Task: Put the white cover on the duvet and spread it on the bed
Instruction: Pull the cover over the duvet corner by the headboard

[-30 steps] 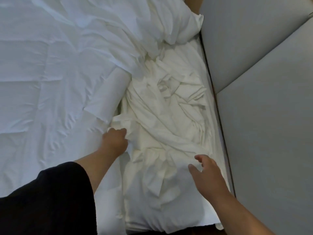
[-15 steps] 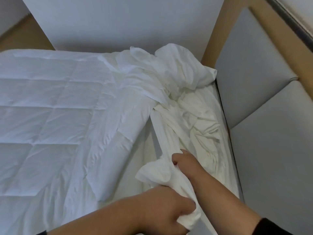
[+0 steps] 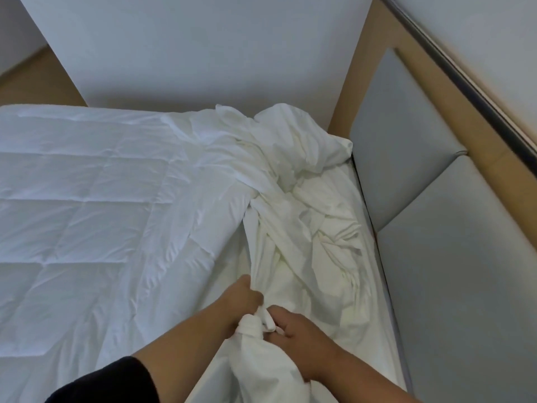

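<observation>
Both our hands at lower centre of frame: left hand [image 3: 242, 301] and right hand [image 3: 293, 330], fingers curled round a bunched end of the cover [image 3: 290, 216]. Cover lies crumpled centre-right, against the headboard [image 3: 453, 257]. Quilted duvet [image 3: 81, 216] spread across the left.

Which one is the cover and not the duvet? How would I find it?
Start at the grey padded headboard along the bed's right side. Heaped right beside it lies the white cover, with the left hand and right hand gripping its near end. It is crumpled and creamier, while the duvet is flat with stitched squares.
</observation>
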Demonstrator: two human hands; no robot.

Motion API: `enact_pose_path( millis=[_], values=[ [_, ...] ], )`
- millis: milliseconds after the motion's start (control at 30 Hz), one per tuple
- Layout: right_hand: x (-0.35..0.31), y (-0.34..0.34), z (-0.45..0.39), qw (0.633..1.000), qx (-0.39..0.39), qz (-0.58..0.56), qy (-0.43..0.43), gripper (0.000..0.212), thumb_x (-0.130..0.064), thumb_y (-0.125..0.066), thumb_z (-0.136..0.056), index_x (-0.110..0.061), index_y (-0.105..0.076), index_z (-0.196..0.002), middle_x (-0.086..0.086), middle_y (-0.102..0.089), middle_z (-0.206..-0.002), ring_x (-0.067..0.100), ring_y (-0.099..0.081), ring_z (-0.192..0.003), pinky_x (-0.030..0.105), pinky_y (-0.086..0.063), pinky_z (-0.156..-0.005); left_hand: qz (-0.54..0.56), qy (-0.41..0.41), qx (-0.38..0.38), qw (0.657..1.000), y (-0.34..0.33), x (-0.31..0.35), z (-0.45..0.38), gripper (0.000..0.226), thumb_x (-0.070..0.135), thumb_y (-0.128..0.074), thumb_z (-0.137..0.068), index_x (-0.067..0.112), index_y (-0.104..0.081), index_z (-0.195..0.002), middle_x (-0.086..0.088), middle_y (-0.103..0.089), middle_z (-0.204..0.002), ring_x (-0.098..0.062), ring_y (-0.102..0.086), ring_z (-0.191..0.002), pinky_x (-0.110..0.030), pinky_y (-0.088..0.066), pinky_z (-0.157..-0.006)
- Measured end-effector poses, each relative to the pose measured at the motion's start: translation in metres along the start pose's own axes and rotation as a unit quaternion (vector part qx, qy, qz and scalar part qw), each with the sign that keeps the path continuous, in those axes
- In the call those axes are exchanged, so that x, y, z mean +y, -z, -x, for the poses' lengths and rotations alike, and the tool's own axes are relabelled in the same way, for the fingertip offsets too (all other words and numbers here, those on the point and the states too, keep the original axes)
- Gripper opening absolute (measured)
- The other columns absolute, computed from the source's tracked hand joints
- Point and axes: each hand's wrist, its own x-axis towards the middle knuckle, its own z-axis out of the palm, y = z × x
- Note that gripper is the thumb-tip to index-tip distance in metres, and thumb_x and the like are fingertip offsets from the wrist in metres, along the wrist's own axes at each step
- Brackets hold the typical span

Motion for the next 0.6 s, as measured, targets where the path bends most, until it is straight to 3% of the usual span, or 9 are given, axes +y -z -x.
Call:
enact_pose_path(
  millis=[67,133,200,300,367,400,500,600],
  values=[
    [0.018,0.007,-0.012,0.996,0.045,-0.069,-0.042,0.018,-0.033,-0.057,-0.099,-0.032,-0.063,-0.082,-0.019,-0.063,-0.076,0.000,-0.056,-0.075,0.024,-0.044,-0.074,0.008,0.003,0.009,1.000,0.005,-0.011,0.000,0.033,0.007,-0.055,-0.089,0.015,-0.052,-0.121,-0.011,-0.062,-0.112,-0.026,-0.062,-0.098,-0.039,-0.054,-0.086],
    [0.043,0.020,-0.040,0.975,0.181,-0.113,-0.059,0.011,-0.035,-0.062,-0.097,-0.025,-0.066,-0.095,-0.013,-0.065,-0.089,0.008,-0.062,-0.086,0.027,-0.048,-0.080,-0.020,-0.001,0.001,1.000,0.013,-0.015,0.005,0.031,0.016,-0.059,-0.092,0.021,-0.051,-0.121,-0.010,-0.062,-0.115,-0.022,-0.061,-0.095,-0.032,-0.051,-0.080],
    [0.066,0.036,-0.079,0.955,0.267,-0.078,-0.104,0.038,-0.046,-0.066,-0.091,-0.024,-0.057,-0.120,-0.004,-0.060,-0.116,0.017,-0.061,-0.108,0.034,-0.050,-0.093,-0.027,-0.006,0.010,1.000,0.019,-0.021,0.009,0.032,0.022,-0.062,-0.092,0.025,-0.051,-0.122,-0.009,-0.062,-0.119,-0.025,-0.062,-0.102,-0.035,-0.051,-0.084],
    [0.089,0.048,-0.134,0.955,0.230,0.019,-0.188,0.090,-0.059,-0.072,-0.080,-0.022,-0.030,-0.151,0.006,-0.038,-0.150,0.029,-0.044,-0.135,0.048,-0.040,-0.109,0.012,-0.001,0.015,1.000,0.019,-0.017,0.022,0.035,0.012,-0.053,-0.094,0.027,-0.052,-0.126,-0.005,-0.064,-0.115,-0.027,-0.064,-0.102,-0.038,-0.056,-0.084],
    [0.099,0.044,-0.159,0.959,0.183,0.041,-0.212,0.103,-0.062,-0.072,-0.077,-0.021,-0.021,-0.156,0.007,-0.032,-0.154,0.031,-0.040,-0.138,0.047,-0.038,-0.110,0.007,-0.006,0.019,1.000,0.022,-0.015,0.027,0.036,0.013,-0.049,-0.095,0.035,-0.051,-0.123,-0.001,-0.064,-0.114,-0.024,-0.064,-0.101,-0.035,-0.057,-0.083],
    [0.105,0.041,-0.169,0.962,0.173,0.031,-0.212,0.095,-0.058,-0.071,-0.080,-0.019,-0.026,-0.154,0.008,-0.037,-0.151,0.030,-0.045,-0.131,0.044,-0.041,-0.106,0.005,-0.005,0.025,1.000,0.024,-0.014,0.029,0.034,0.014,-0.049,-0.095,0.038,-0.051,-0.119,-0.001,-0.065,-0.114,-0.024,-0.064,-0.102,-0.039,-0.057,-0.087],
    [0.106,0.037,-0.180,0.951,0.239,-0.044,-0.192,0.032,-0.033,-0.051,-0.098,-0.009,-0.058,-0.119,0.014,-0.063,-0.119,0.027,-0.058,-0.095,0.033,-0.047,-0.080,-0.014,0.008,0.046,0.999,0.032,-0.021,0.031,0.028,0.016,-0.050,-0.094,0.032,-0.055,-0.116,-0.008,-0.065,-0.117,-0.029,-0.064,-0.106,-0.047,-0.054,-0.095],
    [0.075,0.045,-0.167,0.917,0.326,-0.188,-0.136,0.016,-0.026,-0.050,-0.099,-0.014,-0.061,-0.099,0.004,-0.065,-0.094,0.027,-0.063,-0.093,0.034,-0.047,-0.080,-0.048,0.026,0.054,0.997,0.037,-0.032,0.032,0.033,0.024,-0.051,-0.096,0.028,-0.050,-0.128,-0.007,-0.064,-0.117,-0.028,-0.064,-0.104,-0.045,-0.056,-0.092]
  ],
)
